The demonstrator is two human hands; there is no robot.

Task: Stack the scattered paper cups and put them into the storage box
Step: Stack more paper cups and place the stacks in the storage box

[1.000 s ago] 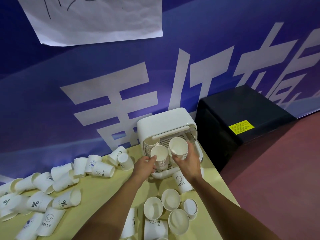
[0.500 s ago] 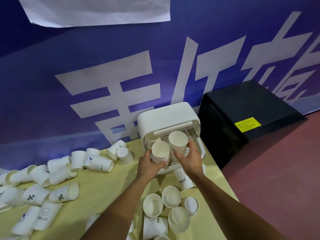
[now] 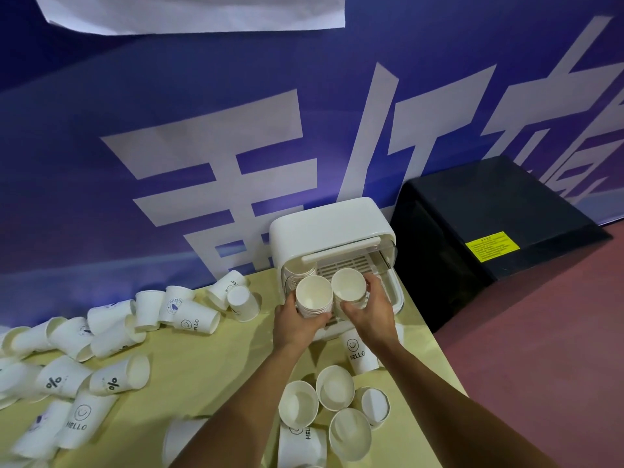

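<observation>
**Fig. Two nested stacks of paper cups held at the open front of the storage box.**

The left hand curls round the left stack of white, tapered paper cups. The right hand grips the right stack just beside it. Both stacks are upright with round mouths showing, over the slatted tray of the storage box, a smooth white plastic shell with rounded corners. A further stored stack sits inside at the box's left. Left of the box, loose cups lie on their sides on the matte yellow counter, some printed "HELLO" or "%". In front of the box, standing cups are clustered mouth-up. Right of the box stands a black cabinet, and behind the box hangs a blue banner.
</observation>
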